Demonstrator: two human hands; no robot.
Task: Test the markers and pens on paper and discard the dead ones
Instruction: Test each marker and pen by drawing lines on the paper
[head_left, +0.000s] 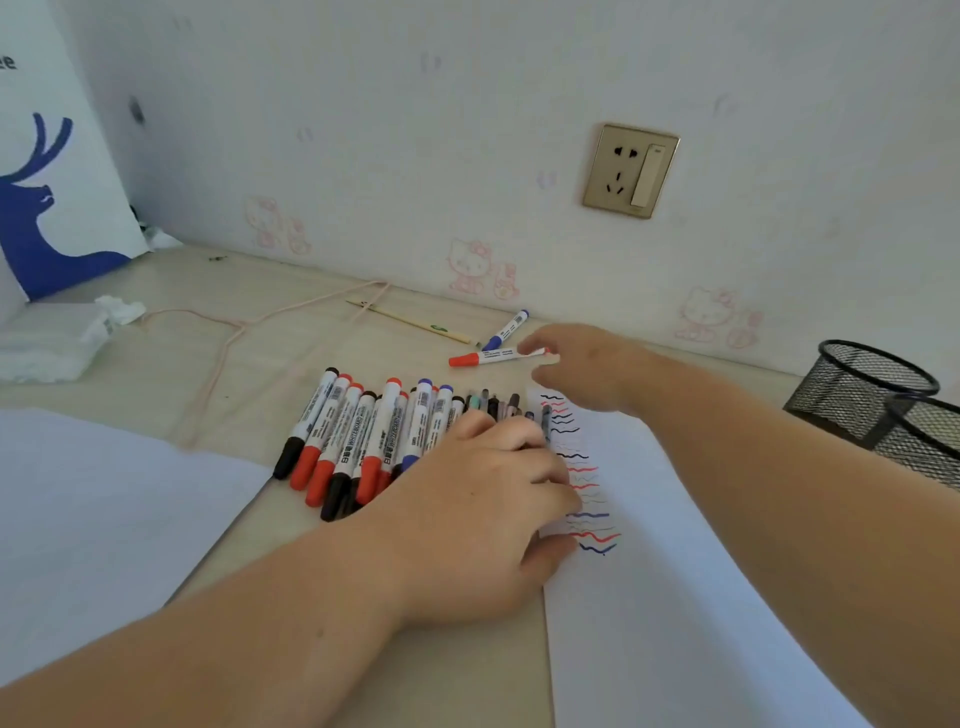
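1. Reaching toward the back edge of the desk (156, 374), I see my right hand (582, 364) with loosely spread fingers at the tail end of a red-capped marker (496, 356); whether it grips, I cannot tell.
2. Just behind that one lies a blue-capped marker (506, 330), beside a thin wooden stick (415, 323).
3. My left hand (483, 514) rests flat, grasping nothing, over the row of markers (358, 436) at mid-desk, hiding its right part.
4. Squiggle-marked paper (649, 597) lies right of the row; two mesh cups (878, 395) stand at the right edge, a pink cord (223, 343) toward the back left.
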